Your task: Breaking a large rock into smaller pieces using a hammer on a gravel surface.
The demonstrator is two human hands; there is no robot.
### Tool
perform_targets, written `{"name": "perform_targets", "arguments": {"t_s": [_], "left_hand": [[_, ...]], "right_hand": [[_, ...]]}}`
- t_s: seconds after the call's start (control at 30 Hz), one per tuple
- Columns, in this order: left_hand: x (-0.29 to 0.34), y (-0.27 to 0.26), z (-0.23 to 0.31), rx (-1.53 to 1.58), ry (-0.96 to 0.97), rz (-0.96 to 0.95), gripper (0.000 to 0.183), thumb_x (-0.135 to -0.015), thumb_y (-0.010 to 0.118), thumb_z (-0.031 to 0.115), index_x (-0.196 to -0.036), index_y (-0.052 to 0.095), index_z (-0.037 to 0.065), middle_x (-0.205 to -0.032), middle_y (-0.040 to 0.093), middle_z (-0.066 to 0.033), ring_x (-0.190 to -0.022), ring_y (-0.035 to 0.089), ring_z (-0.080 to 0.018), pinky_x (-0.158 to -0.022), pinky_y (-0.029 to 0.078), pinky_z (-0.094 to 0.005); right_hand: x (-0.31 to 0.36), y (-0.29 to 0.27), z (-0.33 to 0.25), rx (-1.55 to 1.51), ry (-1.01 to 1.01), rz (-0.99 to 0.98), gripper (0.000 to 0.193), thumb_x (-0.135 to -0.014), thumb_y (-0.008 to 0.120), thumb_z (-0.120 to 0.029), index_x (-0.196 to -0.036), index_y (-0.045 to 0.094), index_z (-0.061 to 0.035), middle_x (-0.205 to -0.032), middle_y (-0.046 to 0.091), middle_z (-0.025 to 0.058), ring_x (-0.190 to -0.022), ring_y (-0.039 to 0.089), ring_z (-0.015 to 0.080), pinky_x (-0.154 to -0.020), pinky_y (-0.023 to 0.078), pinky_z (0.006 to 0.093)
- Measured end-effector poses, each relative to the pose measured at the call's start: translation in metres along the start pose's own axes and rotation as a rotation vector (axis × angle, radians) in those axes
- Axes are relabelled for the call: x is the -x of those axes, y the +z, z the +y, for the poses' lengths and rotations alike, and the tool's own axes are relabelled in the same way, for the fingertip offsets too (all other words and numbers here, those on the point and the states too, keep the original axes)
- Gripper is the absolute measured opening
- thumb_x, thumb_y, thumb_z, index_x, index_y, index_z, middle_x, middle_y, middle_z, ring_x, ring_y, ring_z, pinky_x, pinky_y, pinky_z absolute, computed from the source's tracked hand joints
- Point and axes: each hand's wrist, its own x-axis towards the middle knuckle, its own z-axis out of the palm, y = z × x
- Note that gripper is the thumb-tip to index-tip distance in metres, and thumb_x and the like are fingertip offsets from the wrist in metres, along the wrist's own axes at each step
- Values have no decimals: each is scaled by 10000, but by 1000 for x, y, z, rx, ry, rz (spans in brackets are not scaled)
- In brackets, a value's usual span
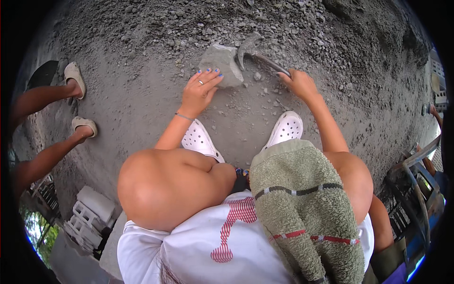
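A large grey rock (222,61) with a jagged pale edge lies on the dusty ground ahead of my feet. My left hand (201,90) rests on its near left side, fingers stretched over the surface. My right hand (301,85) is closed round the handle end of a claw hammer (267,60). The hammer's metal head is at the rock's right edge; whether it touches the rock I cannot tell. Small stone chips lie beside the rock and below the hammer.
Loose gravel (175,23) spreads across the far ground. Another person's legs and beige clogs (74,78) are at left. Concrete hollow blocks (90,217) stand lower left, a blue metal frame (421,180) at right. A green towel (298,189) hangs over my lap, above my white clogs (202,139).
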Motion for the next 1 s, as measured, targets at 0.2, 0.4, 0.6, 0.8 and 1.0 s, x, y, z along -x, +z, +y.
{"name": "perform_targets", "arguments": {"t_s": [0.2,0.4,0.6,0.8,1.0], "left_hand": [[2,0,-5,4,20,-15,323,-694,612,115,-1013,575,151,-1105,537,-6,-1050,482,-209,-901,338,-384],[-7,-4,3,-111,-142,69,715,-629,683,360,-1203,384,56,-1257,342,-169,-1133,356,-321,-894,289,-423],[-15,10,6,-47,-252,-13,863,-608,690,422,-1256,275,31,-1208,305,-217,-1075,351,-350,-889,295,-421],[7,15,14,-24,-371,44,896,-598,713,379,-1269,224,42,-1131,329,-181,-1037,339,-305,-855,302,-404],[20,10,19,-18,-416,31,882,-608,717,344,-1265,219,30,-1124,341,-159,-1035,338,-294,-860,270,-416]], "right_hand": [[25,-67,-34,-54,9,95,412,-787,490,-431,-696,555,-34,-573,541,131,-562,528,308,-556,404,387],[28,-54,-54,-370,-157,223,391,-803,479,-423,-755,535,-39,-518,512,108,-476,496,296,-489,383,358],[1,8,1,-109,15,99,405,-806,459,-424,-768,543,-29,-590,547,160,-566,535,318,-554,398,408],[48,-23,-6,-212,51,62,405,-807,466,-394,-723,544,-6,-554,509,151,-510,484,271,-518,375,372],[118,-30,15,-463,24,149,363,-803,505,-344,-699,493,3,-501,437,104,-472,337,186,-457,319,313]]}}
